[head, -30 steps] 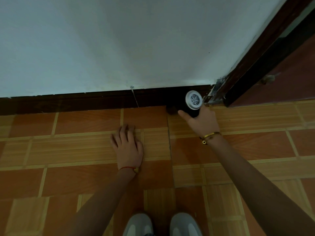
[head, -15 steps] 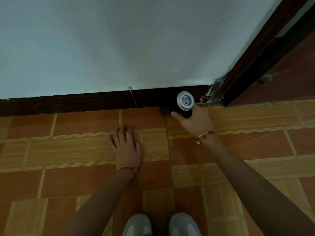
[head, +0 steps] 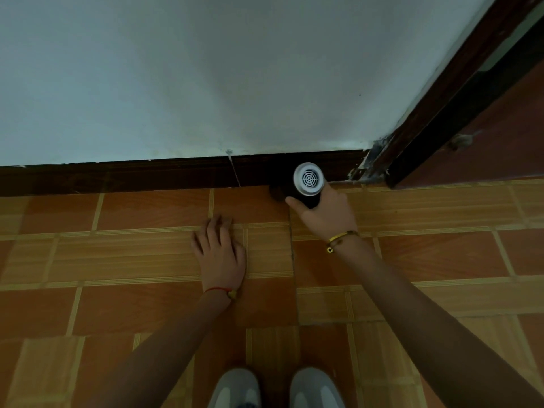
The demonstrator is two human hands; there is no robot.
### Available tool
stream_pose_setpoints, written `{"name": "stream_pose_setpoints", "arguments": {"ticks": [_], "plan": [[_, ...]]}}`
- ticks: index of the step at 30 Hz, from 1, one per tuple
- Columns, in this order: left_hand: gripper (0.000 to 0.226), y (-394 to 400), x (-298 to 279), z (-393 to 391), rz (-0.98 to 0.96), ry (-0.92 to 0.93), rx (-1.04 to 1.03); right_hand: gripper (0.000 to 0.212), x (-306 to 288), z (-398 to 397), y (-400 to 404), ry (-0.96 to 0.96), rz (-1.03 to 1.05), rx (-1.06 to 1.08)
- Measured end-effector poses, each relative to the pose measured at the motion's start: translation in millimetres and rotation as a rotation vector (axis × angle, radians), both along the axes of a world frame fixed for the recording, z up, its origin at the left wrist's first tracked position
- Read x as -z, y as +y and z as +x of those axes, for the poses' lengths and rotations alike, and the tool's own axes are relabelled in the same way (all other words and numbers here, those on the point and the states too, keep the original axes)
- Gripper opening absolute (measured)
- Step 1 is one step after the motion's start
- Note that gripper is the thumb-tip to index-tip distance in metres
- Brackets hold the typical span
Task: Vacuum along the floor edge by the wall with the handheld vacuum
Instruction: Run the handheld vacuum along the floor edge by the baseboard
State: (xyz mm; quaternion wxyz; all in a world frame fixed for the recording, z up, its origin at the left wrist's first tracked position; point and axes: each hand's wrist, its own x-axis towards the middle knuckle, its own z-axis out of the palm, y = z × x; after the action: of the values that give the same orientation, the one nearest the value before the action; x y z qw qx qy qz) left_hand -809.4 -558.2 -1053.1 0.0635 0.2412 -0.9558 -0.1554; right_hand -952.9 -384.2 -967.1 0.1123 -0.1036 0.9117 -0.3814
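A small black handheld vacuum (head: 307,182) with a round white vented end cap points nose-down at the floor edge, against the dark baseboard (head: 147,176) under the white wall (head: 235,78). My right hand (head: 325,212) grips its body from below, index finger stretched along its left side. The vacuum's nozzle is a dark shape at the foot of the baseboard, hard to make out. My left hand (head: 219,254) lies flat, palm down, on the orange tiled floor (head: 132,260), to the left of the vacuum and nearer to me.
A dark wooden door frame (head: 441,107) rises at the right, with crumbled plaster at its base (head: 369,166) where it meets the baseboard. Reddish floor shows beyond the frame. My two grey shoes (head: 276,388) stand at the bottom middle.
The vacuum in my right hand has slid left along the baseboard, away from the door frame. My left hand stays flat on the tiles.
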Motion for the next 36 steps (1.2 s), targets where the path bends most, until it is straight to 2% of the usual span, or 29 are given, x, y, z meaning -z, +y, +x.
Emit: {"name": "stream_pose_setpoints", "arguments": {"ticks": [5,13,23,36], "plan": [[0.056,-8.3,-7.1,3.3,0.036,-0.033,0.041,0.067,4.6,-4.6,-4.1,-0.035,-0.028,-0.017],[0.053,-40.2,-24.0,39.4,-0.012,-0.093,0.081,0.054,6.9,-2.9,-21.5,-0.101,-0.101,-0.028],[0.056,-77.6,-29.9,81.2,0.039,-0.094,-0.121,0.067,4.3,12.5,-121.3,-0.089,-0.081,-0.258],[0.053,-107.8,-1.9,90.9,0.011,-0.054,-0.216,0.064,12.2,22.7,-158.8,-0.059,-0.102,-0.258]]}}
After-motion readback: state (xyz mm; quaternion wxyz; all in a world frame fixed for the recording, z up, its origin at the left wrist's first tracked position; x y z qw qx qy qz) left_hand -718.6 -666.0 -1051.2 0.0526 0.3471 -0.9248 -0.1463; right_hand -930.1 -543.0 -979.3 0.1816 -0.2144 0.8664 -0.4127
